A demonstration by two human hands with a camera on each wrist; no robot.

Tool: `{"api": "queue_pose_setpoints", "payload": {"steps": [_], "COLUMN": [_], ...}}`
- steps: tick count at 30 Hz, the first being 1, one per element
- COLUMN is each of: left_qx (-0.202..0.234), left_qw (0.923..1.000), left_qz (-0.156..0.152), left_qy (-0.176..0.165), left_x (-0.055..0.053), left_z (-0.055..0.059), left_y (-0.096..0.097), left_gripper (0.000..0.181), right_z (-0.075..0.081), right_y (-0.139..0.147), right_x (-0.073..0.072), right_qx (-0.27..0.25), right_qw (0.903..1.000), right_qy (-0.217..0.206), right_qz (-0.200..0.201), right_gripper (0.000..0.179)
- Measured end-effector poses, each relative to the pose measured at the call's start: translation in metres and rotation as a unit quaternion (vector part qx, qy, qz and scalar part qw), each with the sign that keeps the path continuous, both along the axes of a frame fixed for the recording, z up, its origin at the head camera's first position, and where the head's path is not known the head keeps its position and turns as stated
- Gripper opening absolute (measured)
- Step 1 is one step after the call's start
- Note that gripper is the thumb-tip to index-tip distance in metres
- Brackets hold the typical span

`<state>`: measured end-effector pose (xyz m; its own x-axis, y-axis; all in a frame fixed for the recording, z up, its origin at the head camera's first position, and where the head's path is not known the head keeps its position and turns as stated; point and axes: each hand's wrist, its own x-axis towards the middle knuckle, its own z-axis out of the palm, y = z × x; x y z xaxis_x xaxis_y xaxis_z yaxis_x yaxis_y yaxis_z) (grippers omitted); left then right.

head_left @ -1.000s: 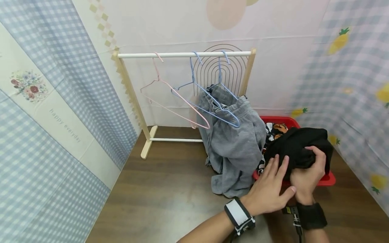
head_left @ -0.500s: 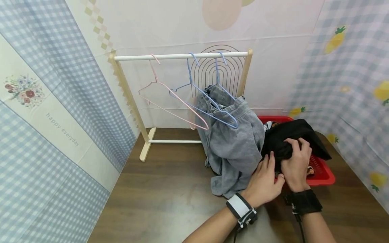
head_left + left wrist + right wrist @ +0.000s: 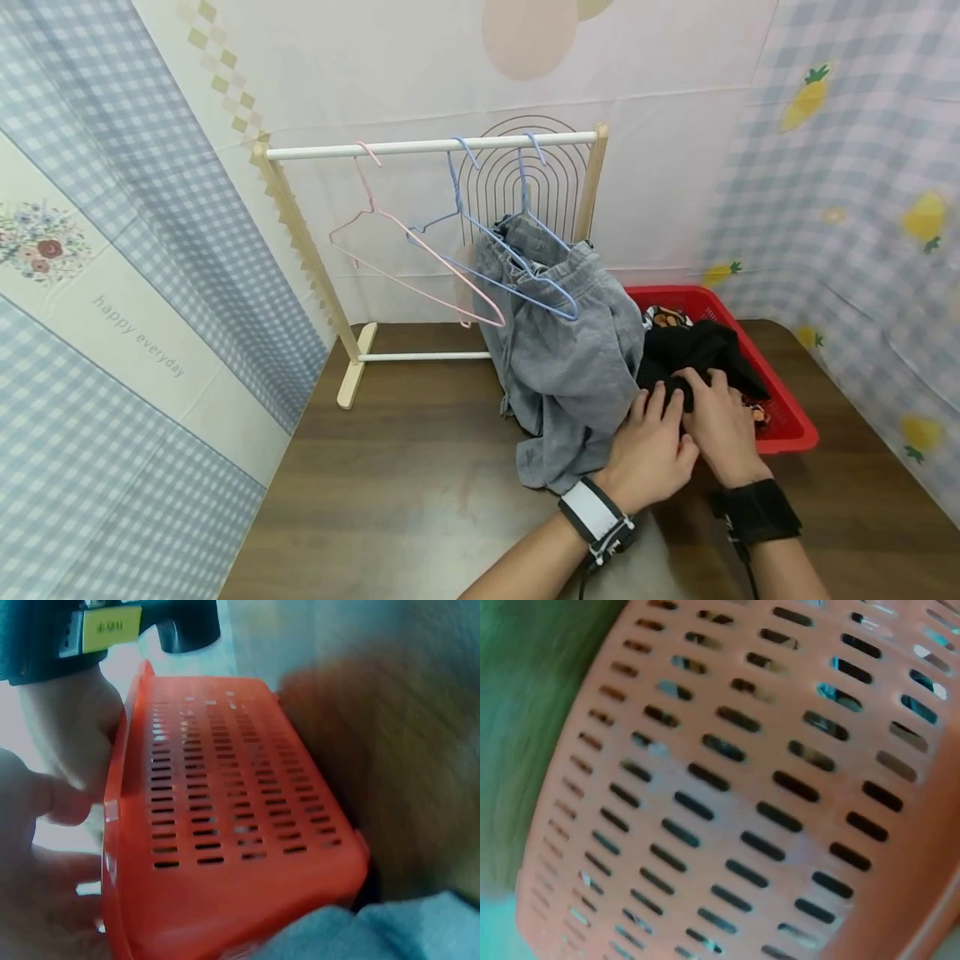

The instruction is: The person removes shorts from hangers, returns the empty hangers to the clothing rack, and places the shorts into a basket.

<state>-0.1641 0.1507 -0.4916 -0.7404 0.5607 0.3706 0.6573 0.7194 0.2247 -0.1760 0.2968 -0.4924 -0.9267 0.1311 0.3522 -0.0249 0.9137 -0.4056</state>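
A bunched black garment point(image 3: 697, 346) lies in the red slotted plastic basket point(image 3: 797, 421) at the right of the head view. My right hand point(image 3: 722, 429) grips it from above with bent fingers. Close beside it, my left hand point(image 3: 649, 450) rests its fairly straight fingers on the garment's near edge. In the left wrist view, the left hand point(image 3: 49, 877) reaches over the rim of the basket point(image 3: 225, 772). Only the slotted wall of the basket point(image 3: 735, 802) fills the right wrist view. Patterned cloth point(image 3: 666, 317) shows beneath the black garment.
Left of the basket, grey trousers point(image 3: 573, 358) hang from a blue hanger point(image 3: 551, 229) and trail onto the wooden table point(image 3: 397, 483). Another blue hanger point(image 3: 491, 288) and a pink hanger point(image 3: 420, 287) hang on the rack's white bar point(image 3: 420, 147).
My right hand has moved left and down into the basket with the black garment, which now sits lower and more bunched. My left hand has shifted slightly left.
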Motion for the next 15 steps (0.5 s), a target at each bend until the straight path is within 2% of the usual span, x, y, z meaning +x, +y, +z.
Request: {"api": "queue_pose_setpoints", "payload": {"steps": [3, 6, 8, 11, 15], "left_qx": [-0.063, -0.107, -0.129, -0.152, -0.173], "left_qw": [0.9966, 0.9908, 0.9878, 0.9854, 0.9823], "left_qz": [0.007, 0.015, 0.015, 0.013, 0.024], "left_qy": [0.052, 0.082, 0.086, 0.075, 0.068], "left_x": [0.001, 0.002, 0.002, 0.001, 0.0], "left_z": [-0.001, -0.001, -0.001, -0.002, -0.003], "left_y": [0.001, 0.002, 0.002, 0.004, 0.007], "left_gripper": [0.053, 0.052, 0.05, 0.048, 0.048], "right_z": [0.0, 0.003, 0.006, 0.013, 0.02], "right_y": [0.004, 0.009, 0.014, 0.021, 0.028], "right_x": [0.002, 0.0, -0.003, -0.008, -0.011], "right_qx": [0.013, 0.02, 0.016, 0.002, -0.008], "right_qw": [0.999, 0.9962, 0.992, 0.9817, 0.9687], "right_qy": [-0.043, -0.081, -0.117, -0.177, -0.223], "right_qz": [0.006, 0.025, 0.043, 0.069, 0.109], "right_gripper": [0.04, 0.038, 0.039, 0.045, 0.05]}}
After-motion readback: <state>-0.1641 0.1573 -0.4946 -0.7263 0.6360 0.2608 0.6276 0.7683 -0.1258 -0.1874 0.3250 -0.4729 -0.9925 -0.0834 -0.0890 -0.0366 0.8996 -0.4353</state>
